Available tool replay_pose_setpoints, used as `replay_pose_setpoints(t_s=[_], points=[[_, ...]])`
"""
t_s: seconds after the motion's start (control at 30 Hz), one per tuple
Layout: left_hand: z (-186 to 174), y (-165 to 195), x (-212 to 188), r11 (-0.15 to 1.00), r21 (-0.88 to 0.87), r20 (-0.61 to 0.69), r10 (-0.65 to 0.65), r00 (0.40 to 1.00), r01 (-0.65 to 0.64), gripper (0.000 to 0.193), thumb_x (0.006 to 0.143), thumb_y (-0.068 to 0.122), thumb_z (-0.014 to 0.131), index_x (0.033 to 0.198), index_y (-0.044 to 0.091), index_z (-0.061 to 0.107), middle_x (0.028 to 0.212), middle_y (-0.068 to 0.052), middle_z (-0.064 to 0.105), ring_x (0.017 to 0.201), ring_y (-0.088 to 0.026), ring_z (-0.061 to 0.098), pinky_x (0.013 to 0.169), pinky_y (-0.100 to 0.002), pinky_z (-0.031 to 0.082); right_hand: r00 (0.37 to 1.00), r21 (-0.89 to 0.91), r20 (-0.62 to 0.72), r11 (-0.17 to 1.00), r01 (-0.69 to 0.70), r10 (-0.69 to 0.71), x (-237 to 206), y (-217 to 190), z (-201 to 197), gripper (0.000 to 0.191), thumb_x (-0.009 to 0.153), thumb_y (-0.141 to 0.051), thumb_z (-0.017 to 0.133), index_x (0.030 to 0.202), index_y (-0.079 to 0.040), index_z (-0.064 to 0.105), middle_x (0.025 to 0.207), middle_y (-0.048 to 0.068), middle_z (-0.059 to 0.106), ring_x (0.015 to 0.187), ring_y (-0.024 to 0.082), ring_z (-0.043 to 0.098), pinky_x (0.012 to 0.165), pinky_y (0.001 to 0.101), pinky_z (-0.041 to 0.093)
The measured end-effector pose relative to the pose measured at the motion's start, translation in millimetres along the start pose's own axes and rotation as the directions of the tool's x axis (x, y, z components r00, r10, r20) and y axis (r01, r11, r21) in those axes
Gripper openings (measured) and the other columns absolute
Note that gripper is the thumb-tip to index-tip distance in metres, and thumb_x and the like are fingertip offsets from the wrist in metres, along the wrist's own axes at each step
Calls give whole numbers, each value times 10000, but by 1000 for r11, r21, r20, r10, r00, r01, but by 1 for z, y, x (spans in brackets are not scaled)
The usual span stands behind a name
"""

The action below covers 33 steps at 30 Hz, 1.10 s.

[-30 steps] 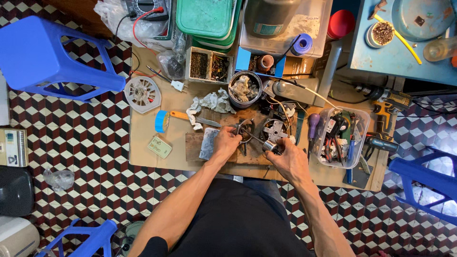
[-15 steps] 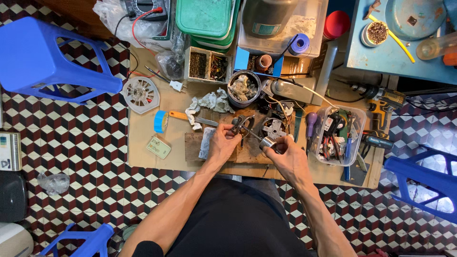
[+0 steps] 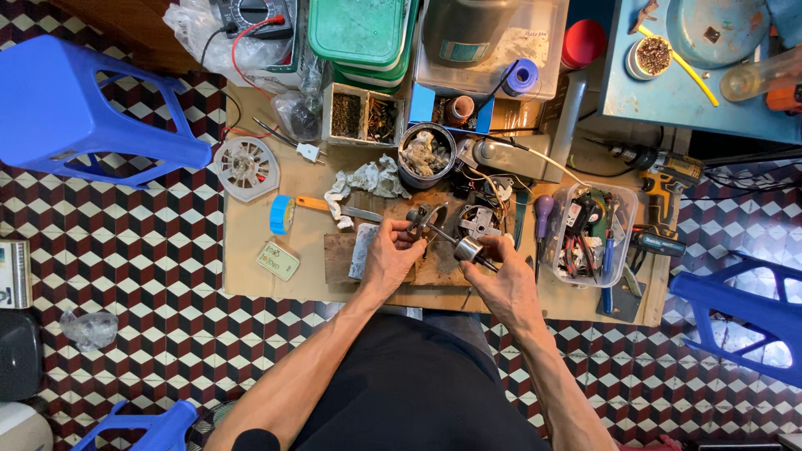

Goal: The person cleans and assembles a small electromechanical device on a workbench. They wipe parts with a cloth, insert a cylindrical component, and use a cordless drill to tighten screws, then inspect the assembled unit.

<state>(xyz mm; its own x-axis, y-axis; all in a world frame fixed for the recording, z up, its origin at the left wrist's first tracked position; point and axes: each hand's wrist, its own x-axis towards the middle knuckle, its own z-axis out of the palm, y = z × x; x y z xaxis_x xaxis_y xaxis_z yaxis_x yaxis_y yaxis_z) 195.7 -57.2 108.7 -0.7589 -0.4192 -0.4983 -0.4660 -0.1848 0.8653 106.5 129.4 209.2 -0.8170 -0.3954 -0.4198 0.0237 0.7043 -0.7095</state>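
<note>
My left hand (image 3: 391,257) grips a dark metal bracket piece (image 3: 424,219) at one end of a thin shaft. My right hand (image 3: 505,276) holds the small silver motor rotor (image 3: 468,248) at the shaft's other end. Both hands hover just above a worn wooden block (image 3: 434,269) lying on a sheet of cardboard (image 3: 251,259) on the tiled floor. A grey motor housing (image 3: 478,220) lies just beyond my hands.
A clear tub of hand tools (image 3: 586,234) stands to the right, with a cordless drill (image 3: 660,179) behind it. A round tin of scraps (image 3: 426,154), crumpled rag (image 3: 368,179), blue tape roll (image 3: 281,214), white fan grille (image 3: 244,167) and blue stools (image 3: 79,100) surround the cardboard.
The hands have stayed together over the wooden block, with the rotor and bracket turned slightly between them. The camera view has shifted a little.
</note>
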Motion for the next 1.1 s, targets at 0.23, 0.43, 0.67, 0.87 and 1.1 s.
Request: replay_pose_setpoints(t_s=[0.23,0.43,0.67,0.87,1.1], points=[[5,5,-8,997,27,-5,73,997,-73,396,836,144,790,1146,13,580,970,-68,724,880,-130,711,770,-271,608,956,343,101,892,-294,276,8,21,10,414,851,-273,775,1144,2,674,1032,151,769,957,200,711,899,320,535],[1,12,-15,998,46,28,33,999,-34,395,851,151,781,1152,16,563,988,-85,718,885,-140,715,766,-282,614,954,394,127,868,-301,273,12,24,21,409,858,-284,770,1140,-5,676,1008,136,780,924,163,726,877,297,545],[7,32,-28,991,105,127,65,990,-79,396,839,157,783,1150,18,582,982,-72,738,895,-128,744,792,-274,621,999,180,-33,984,12,-6,5,8,28,409,848,-221,801,1170,-10,661,1065,100,746,1019,150,703,889,304,553],[-22,51,-34,1000,21,136,-8,991,5,445,964,357,728,1246,13,704,1113,-182,672,909,-277,694,767,-374,587,979,622,116,756,-201,166,1,8,17,389,862,-173,766,1204,-24,655,1098,88,743,1008,148,688,895,304,551],[-28,80,-13,982,-179,257,113,960,-68,857,840,731,593,1464,153,495,1540,-127,478,1465,-253,407,1203,-466,279,979,678,178,708,-197,101,-6,0,13,391,856,-149,764,1207,-21,649,1116,86,741,1036,139,683,931,294,534]])
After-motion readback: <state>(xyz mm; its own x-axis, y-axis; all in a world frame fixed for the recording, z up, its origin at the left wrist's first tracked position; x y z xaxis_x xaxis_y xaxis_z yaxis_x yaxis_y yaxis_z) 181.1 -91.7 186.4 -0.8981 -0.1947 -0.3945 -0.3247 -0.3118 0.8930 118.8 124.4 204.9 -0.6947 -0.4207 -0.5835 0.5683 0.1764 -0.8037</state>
